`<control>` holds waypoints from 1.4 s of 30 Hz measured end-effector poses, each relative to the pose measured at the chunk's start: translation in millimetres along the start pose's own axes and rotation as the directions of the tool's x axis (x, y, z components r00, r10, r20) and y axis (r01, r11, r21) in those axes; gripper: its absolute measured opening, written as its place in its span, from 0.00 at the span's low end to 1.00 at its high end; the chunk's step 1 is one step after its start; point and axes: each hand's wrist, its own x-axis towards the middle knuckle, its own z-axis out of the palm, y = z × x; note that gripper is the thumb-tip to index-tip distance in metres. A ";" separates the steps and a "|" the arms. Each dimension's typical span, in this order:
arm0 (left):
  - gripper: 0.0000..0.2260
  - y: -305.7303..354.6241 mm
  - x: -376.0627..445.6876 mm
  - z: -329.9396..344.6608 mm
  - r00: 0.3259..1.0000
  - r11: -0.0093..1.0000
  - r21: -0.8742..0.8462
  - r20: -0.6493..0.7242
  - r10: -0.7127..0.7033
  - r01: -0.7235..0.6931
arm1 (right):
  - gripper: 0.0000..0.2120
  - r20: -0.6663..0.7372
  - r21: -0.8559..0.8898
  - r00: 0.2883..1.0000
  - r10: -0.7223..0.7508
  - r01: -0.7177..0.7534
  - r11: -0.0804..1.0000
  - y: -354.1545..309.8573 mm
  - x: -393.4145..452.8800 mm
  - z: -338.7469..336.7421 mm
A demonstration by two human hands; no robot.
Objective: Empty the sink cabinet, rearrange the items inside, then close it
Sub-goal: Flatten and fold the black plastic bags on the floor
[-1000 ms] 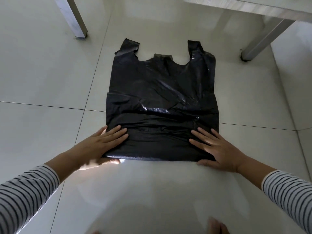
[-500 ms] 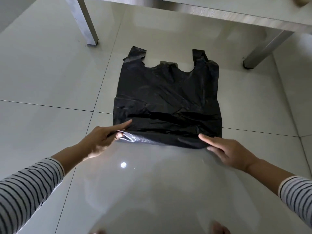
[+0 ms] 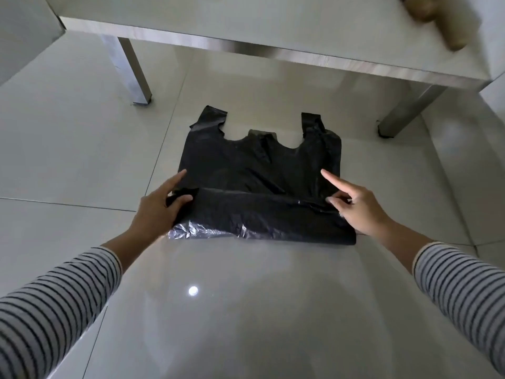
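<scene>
Glossy pale tile floor here, grout lines crossing it, with a bright light spot reflected near me. Lying flat on it is a black plastic bag, handles pointing away from me, and its near end is folded over into a band across the width. My left hand pinches the band's left end, thumb on top, index finger sticking out straight along the bag's edge. My right hand grips the right end with curled fingers, index pointing out over the bag. Both sleeves are black-and-white striped.

Past the bag there's a metal table with two legs planted on the tiles. Up on its far right corner sits some tan thing, blurred and cut off by the frame, so can't tell what it is.
</scene>
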 end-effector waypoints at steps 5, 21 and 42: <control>0.27 -7.4 14.3 16.3 0.993 0.987 0.139 -0.094 -0.072 0.085 | 0.32 -0.100 -0.175 0.994 -0.048 0.030 0.984 17.2 17.9 25.1; 0.41 -45.9 7.9 9.1 0.749 0.815 0.189 0.544 0.377 -0.548 | 0.35 0.382 -0.518 0.903 -0.195 0.385 0.764 46.9 -18.3 28.2; 0.25 -9.0 -13.1 -33.4 0.888 0.974 0.046 0.423 0.183 -0.222 | 0.34 0.275 -0.101 0.961 -0.033 0.064 0.993 -1.3 -30.9 -13.0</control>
